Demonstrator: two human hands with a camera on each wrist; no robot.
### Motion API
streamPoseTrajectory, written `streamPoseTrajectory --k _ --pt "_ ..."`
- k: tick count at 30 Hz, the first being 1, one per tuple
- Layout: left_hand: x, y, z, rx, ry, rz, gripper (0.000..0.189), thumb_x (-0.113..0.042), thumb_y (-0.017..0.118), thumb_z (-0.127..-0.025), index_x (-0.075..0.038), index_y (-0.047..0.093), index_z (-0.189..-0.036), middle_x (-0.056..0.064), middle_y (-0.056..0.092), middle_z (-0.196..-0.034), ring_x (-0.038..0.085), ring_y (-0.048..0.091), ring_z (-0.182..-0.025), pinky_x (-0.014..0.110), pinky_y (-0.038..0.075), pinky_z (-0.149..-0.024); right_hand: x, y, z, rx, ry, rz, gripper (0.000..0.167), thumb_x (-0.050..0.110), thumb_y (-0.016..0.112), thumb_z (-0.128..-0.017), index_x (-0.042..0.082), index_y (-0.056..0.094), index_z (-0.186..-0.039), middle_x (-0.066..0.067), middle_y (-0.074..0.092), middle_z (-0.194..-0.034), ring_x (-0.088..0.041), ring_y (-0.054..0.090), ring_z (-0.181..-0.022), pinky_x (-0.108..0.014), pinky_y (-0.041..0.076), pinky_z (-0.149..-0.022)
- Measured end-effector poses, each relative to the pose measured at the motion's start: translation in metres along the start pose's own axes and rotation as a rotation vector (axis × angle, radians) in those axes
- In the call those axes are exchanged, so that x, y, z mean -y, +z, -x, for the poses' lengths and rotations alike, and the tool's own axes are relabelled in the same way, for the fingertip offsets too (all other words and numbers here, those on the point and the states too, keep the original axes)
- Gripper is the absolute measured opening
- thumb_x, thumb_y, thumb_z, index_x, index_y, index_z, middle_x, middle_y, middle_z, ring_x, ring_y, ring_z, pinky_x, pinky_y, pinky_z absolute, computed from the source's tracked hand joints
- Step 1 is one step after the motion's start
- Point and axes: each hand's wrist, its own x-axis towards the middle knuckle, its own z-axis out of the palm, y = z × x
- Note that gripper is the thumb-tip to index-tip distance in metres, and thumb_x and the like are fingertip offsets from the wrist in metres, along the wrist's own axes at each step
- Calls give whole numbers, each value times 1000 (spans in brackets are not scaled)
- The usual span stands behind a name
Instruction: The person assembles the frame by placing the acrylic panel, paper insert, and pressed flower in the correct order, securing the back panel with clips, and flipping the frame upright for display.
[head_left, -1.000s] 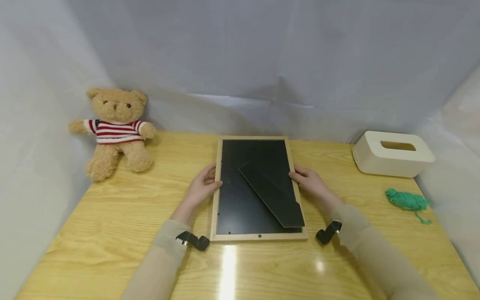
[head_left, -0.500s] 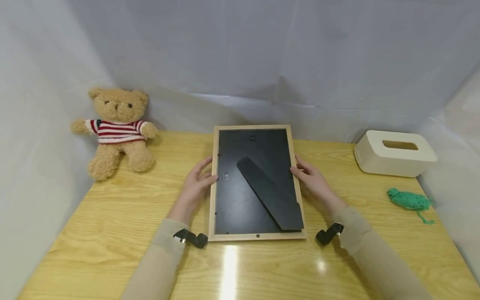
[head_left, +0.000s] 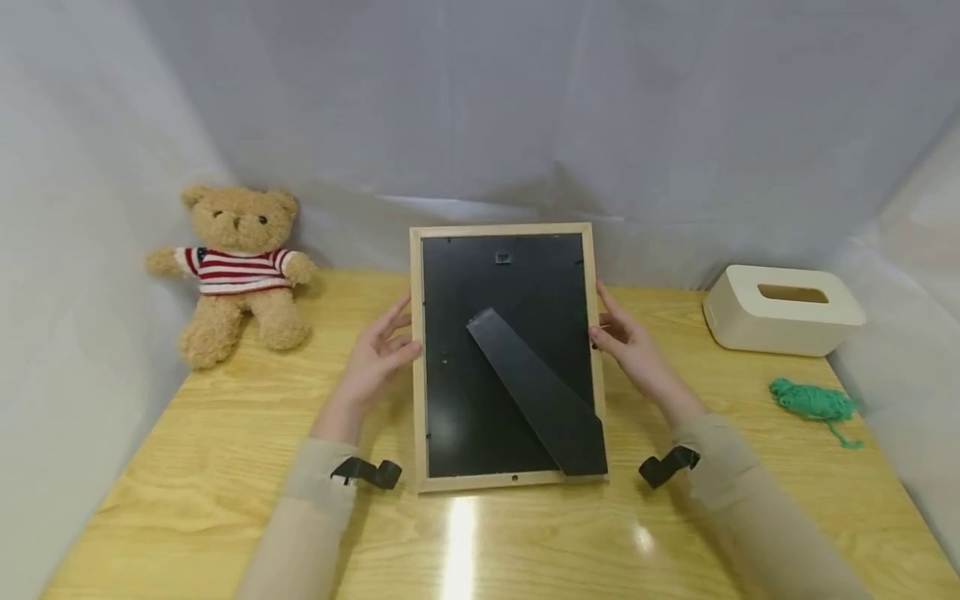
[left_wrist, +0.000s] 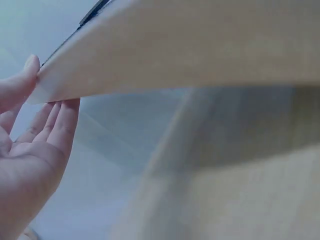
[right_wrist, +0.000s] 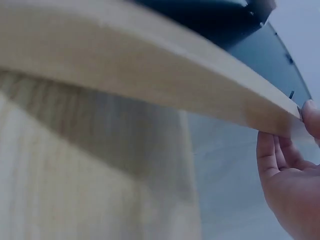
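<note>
A picture frame (head_left: 465,408) with a pale wooden border faces me with its black back, tilted up off the table in the head view. Its black easel leg (head_left: 543,396) slants across the back toward the lower right corner. My left hand (head_left: 375,358) grips the left edge, thumb on the back side and fingers beyond the border. On the opposite edge my right hand (head_left: 630,346) holds in the same way. Both wrist views show the wooden side of the frame (left_wrist: 150,50) pinched between thumb and fingers. The front of the frame is hidden.
A teddy bear (head_left: 240,271) in a striped sweater sits at the back left of the wooden table (head_left: 225,467). At the right stand a cream tissue box (head_left: 787,321) and a green yarn bundle (head_left: 813,400). A pale curtain (head_left: 487,108) hangs behind the table.
The frame's top edge has risen toward me, so the back stands steeper and looks larger. Both hands have risen with it, still gripping its sides.
</note>
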Motion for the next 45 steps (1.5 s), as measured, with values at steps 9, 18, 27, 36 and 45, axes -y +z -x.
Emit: streamPoseTrajectory --k 9,18,27,36,45 --pt "-36 12 -6 -23 161 -150 77 18 57 -86 -20 35 -149 7 45 -126 16 57 -95 23 52 -79 25 -7 -5 -69 -233 38 71 5 49 -99 26 11 -154 -17 54 -114 -11 55 -95 -18 48 -78" --pt "-46 24 -9 -54 360 -252 75 10 62 -86 -17 32 -149 1 41 -131 11 53 -97 22 48 -86 38 -7 -9 -143 -332 122 74 -1 48 -97 20 6 -154 -22 54 -111 -9 53 -91 -18 46 -76" --pt "-40 30 -10 -54 537 -280 71 -5 65 -84 -41 42 -140 -6 45 -129 12 49 -104 20 47 -86 34 -6 -14 -167 -492 209 79 -3 47 -96 19 -2 -153 -26 49 -117 -7 52 -100 -20 43 -85" --pt "-38 36 -12 -112 614 -426 88 14 58 -83 -47 34 -142 -6 42 -127 14 46 -104 21 48 -89 37 -6 -15 -180 -502 236 77 0 47 -97 15 -5 -152 -26 41 -134 -17 50 -106 -20 41 -92" --pt "-33 39 -13 -191 665 -483 100 25 56 -80 -52 35 -140 -6 41 -124 13 45 -103 20 47 -88 35 -1 -22 -223 -523 194 85 -4 46 -97 55 8 -145 -23 37 -142 -38 49 -110 -23 44 -89"
